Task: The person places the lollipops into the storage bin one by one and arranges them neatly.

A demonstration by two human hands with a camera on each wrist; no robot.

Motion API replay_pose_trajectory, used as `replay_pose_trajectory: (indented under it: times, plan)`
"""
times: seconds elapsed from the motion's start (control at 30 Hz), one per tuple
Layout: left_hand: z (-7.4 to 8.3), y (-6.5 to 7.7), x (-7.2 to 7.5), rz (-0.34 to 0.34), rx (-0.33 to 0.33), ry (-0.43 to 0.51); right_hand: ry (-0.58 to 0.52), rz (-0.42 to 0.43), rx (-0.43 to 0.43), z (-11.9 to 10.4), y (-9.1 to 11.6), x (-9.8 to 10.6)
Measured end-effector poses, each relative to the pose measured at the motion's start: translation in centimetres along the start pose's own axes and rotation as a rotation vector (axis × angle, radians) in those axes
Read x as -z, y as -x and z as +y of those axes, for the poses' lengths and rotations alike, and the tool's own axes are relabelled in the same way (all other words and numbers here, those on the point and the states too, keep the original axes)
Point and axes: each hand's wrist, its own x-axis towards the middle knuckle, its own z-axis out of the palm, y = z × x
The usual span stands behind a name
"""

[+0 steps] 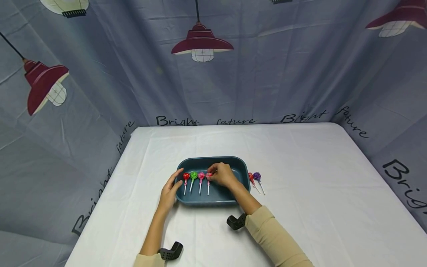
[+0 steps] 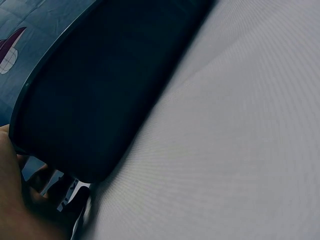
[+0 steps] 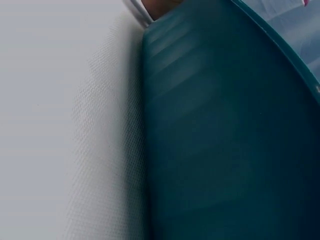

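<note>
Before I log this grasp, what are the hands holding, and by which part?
The right hand pinches the fourth lollipop from the left by its candy end; the left hand grips the tray at its left end.

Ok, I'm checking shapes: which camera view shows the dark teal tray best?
The head view: it shows the tray from above, with rim, corners and floor, partly behind the right hand. The left wrist view shows its shadowed outer side, the left hand at one end; the right wrist view, outer wall and rim up close.
</note>
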Motion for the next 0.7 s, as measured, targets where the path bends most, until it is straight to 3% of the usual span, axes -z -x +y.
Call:
replay_pose_trajectory:
  times: [0.2,0.4,0.7]
  plan:
    - [2.1,0.5,-0.3,-0.009,-0.004,-0.009,0.010,0.038,-0.008,0.1,0.4,0.3]
    - [2.2,0.6,-0.3,-0.011,-0.003,-0.010,-0.028,0.095,0.014,0.0,1.0,1.4]
    - [2.3,0.7,-0.2,-0.005,0.004,-0.010,-0.252,0.195,0.036,-0.6,2.1,6.5]
